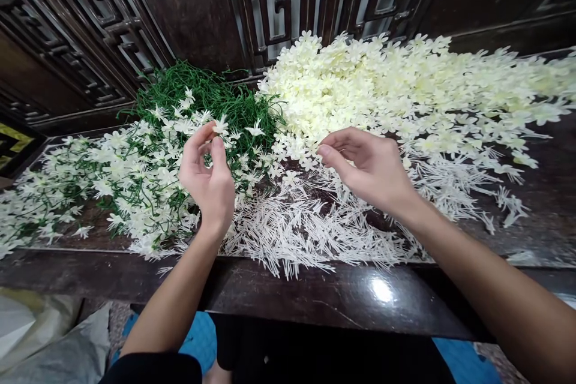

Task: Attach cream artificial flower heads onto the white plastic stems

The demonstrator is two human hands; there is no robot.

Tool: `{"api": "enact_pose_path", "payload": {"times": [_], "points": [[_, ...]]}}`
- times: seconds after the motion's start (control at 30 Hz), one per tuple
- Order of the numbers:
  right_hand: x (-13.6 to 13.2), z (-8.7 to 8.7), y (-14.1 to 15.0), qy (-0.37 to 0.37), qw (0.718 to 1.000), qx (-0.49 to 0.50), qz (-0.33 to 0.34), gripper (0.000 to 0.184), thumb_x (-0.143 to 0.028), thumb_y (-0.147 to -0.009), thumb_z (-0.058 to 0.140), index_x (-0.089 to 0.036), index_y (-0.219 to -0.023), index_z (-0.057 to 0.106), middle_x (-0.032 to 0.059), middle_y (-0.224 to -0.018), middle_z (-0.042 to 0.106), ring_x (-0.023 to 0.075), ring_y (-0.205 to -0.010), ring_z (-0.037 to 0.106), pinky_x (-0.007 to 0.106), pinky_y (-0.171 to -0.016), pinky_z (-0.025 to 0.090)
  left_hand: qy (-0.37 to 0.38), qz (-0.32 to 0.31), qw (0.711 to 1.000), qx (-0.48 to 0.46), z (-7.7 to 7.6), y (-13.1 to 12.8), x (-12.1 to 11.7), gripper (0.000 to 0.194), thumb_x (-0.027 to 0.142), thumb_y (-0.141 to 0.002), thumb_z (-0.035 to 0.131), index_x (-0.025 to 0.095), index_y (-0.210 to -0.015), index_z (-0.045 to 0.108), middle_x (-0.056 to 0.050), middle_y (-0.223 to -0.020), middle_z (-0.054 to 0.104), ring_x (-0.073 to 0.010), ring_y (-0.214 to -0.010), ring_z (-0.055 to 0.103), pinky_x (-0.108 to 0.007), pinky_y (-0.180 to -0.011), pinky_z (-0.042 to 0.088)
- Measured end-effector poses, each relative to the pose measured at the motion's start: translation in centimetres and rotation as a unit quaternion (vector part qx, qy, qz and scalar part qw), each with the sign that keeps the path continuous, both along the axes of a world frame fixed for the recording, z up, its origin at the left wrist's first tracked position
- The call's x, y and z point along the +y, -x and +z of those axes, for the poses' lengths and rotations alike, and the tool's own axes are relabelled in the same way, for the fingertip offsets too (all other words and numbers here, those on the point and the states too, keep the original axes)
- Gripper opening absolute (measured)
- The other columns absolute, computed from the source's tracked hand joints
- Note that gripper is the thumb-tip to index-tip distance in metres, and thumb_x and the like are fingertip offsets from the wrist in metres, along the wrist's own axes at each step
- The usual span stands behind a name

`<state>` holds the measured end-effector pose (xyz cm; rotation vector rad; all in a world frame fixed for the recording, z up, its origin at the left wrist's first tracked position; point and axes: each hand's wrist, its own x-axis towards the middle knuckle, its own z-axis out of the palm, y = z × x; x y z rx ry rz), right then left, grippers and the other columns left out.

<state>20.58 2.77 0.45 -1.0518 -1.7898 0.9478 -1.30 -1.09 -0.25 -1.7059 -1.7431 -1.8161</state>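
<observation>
My left hand is raised over the pile of assembled flowers, its thumb and index finger pinched on a small white artificial flower. To the right, my right hand hovers at the edge of the loose blossoms with thumb and fingertips pressed together; anything between them is hidden or too small to name. White flowers on green stems lie around and left of my left hand. Pale yellow-white loose blossoms are heaped behind my right hand. Thin white stamen pieces spread below and between both hands.
Behind the left pile sits a tangle of bare green stems. Everything lies on a dark glossy wooden bench against a carved wooden panel. Below on the left are pale plastic bags and a blue seat.
</observation>
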Motion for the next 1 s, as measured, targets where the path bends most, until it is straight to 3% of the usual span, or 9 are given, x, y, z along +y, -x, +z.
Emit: {"api": "enact_pose_path", "payload": {"times": [0.2,0.27,0.33,0.43,0.5,0.63,0.73,1.0], "points": [[0.2,-0.6,0.1,-0.013,0.999,-0.042,0.025,0.011,-0.031,-0.088,0.061,-0.022,-0.09,0.066,0.0086,-0.088,0.069,0.0253,-0.085,0.066,0.054,-0.083,0.057,-0.054,0.025,0.998,-0.009,0.7,0.0,0.1,0.021,0.014,-0.089,0.056,0.024,-0.107,0.059,-0.006,-0.111,0.059,-0.0188,-0.096,0.059,-0.031,-0.071,0.054],[0.1,-0.9,0.2,-0.021,0.994,-0.083,0.061,0.016,-0.033,-0.091,0.056,-0.021,-0.094,0.067,0.0091,-0.093,0.069,0.0257,-0.089,0.066,0.055,-0.085,0.056,-0.046,-0.036,0.998,0.017,0.8,-0.3,0.2,0.026,0.011,-0.086,0.057,0.025,-0.108,0.057,-0.005,-0.104,0.06,-0.0167,-0.089,0.06,-0.029,-0.068,0.054],[-0.2,-1.3,0.4,-0.037,0.981,-0.146,0.122,0.024,-0.034,-0.095,0.051,-0.02,-0.103,0.068,0.0109,-0.11,0.068,0.0281,-0.105,0.062,0.059,-0.096,0.049,0.026,-0.143,0.986,0.077,0.7,-0.5,0.2,0.032,0.009,-0.085,0.057,0.024,-0.113,0.055,-0.004,-0.1,0.061,-0.0153,-0.082,0.061,-0.027,-0.064,0.054],[-0.7,-2.1,0.6,-0.06,0.947,-0.235,0.21,0.036,-0.039,-0.098,0.043,-0.02,-0.121,0.064,0.0093,-0.141,0.05,0.0339,-0.134,0.038,0.068,-0.11,0.027,0.189,-0.263,0.924,0.202,0.0,-0.4,0.2,0.035,0.006,-0.085,0.052,0.018,-0.118,0.052,-0.009,-0.105,0.063,-0.0162,-0.083,0.063,-0.029,-0.069,0.056],[-0.9,-2.6,0.6,-0.064,0.933,-0.264,0.236,0.041,-0.041,-0.099,0.039,-0.021,-0.127,0.061,0.0079,-0.147,0.043,0.0353,-0.139,0.029,0.07,-0.11,0.021,0.246,-0.244,0.899,0.267,-0.4,0.0,0.1,0.038,0.003,-0.085,0.048,0.015,-0.12,0.052,-0.011,-0.106,0.065,-0.0196,-0.088,0.063,-0.034,-0.075,0.055],[-0.7,-3.0,0.4,-0.086,0.931,-0.277,0.221,0.046,-0.044,-0.1,0.036,-0.016,-0.124,0.063,0.0111,-0.137,0.054,0.0342,-0.131,0.038,0.066,-0.108,0.028,0.307,-0.134,0.879,0.34,-0.4,0.7,0.1,0.043,-0.002,-0.083,0.043,0.011,-0.123,0.051,-0.016,-0.101,0.067,-0.0262,-0.091,0.063,-0.039,-0.071,0.054],[-0.6,-2.8,0.3,-0.103,0.928,-0.295,0.202,0.051,-0.044,-0.101,0.033,-0.011,-0.122,0.064,0.0133,-0.131,0.058,0.0337,-0.127,0.04,0.061,-0.108,0.032,0.342,-0.094,0.868,0.347,0.3,1.0,0.1,0.046,-0.004,-0.083,0.038,0.01,-0.125,0.051,-0.016,-0.104,0.068,-0.0271,-0.098,0.061,-0.04,-0.075,0.053],[-0.7,-2.7,0.4,-0.131,0.92,-0.311,0.198,0.05,-0.043,-0.101,0.031,-0.011,-0.119,0.066,0.0128,-0.133,0.056,0.0329,-0.127,0.04,0.059,-0.109,0.031,0.364,-0.16,0.851,0.342,1.3,0.7,-0.2,0.043,0.004,-0.083,0.04,0.019,-0.117,0.061,-0.006,-0.113,0.067,-0.026,-0.103,0.054,-0.045,-0.087,0.046]]}}
